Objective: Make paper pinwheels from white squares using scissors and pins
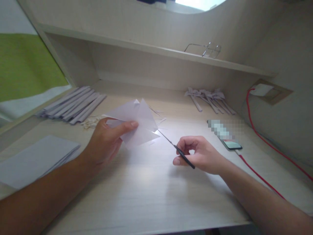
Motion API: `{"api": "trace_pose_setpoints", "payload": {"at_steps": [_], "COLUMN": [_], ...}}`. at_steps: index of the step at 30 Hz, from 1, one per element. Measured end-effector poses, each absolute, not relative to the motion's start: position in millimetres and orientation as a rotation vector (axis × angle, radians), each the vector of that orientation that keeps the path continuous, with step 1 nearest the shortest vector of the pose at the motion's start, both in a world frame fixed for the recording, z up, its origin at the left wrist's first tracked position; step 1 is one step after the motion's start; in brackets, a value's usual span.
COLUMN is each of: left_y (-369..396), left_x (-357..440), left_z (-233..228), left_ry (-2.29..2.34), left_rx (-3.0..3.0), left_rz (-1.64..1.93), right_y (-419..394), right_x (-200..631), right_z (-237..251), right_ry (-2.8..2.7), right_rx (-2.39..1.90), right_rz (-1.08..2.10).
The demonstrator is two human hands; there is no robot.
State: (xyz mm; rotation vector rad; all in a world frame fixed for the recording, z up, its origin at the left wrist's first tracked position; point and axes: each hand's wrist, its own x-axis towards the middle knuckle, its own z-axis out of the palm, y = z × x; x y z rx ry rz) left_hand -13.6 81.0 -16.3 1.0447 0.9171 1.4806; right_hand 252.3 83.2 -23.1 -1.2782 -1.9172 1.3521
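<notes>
Scissors [176, 148] in right hand [199, 156], folded paper [137, 124] in left hand [106, 142].

I log the right hand closed around the dark handles, blades narrow, tip touching the paper's lower right edge. The left hand pinches the white folded sheet, thumb on top, holding it just above the desk [146, 189]. I judge the paper light, thin and floppy, easily creased or torn; best held near the fold, close to the blades, so it stays taut. Around: rolled paper strips [73, 104] at left, flat sheets [36, 160] near my left forearm, finished paper pieces [210, 98] at back right, phone [227, 135] with red cable [259, 137], glasses [207, 49] on the shelf.
</notes>
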Motion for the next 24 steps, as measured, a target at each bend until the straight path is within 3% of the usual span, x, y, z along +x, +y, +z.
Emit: {"api": "trace_pose_setpoints", "payload": {"at_steps": [18, 24], "left_y": [83, 91], "left_x": [-15, -22], "left_z": [-20, -27], "left_ry": [0.944, 1.098], "left_rx": [1.037, 1.008], "left_rz": [1.496, 1.544], "right_y": [82, 97], "right_x": [253, 263], "right_z": [-23, -33], "right_ry": [-1.939, -1.983], "right_rx": [-1.279, -1.464], "right_rz": [1.301, 1.202]}}
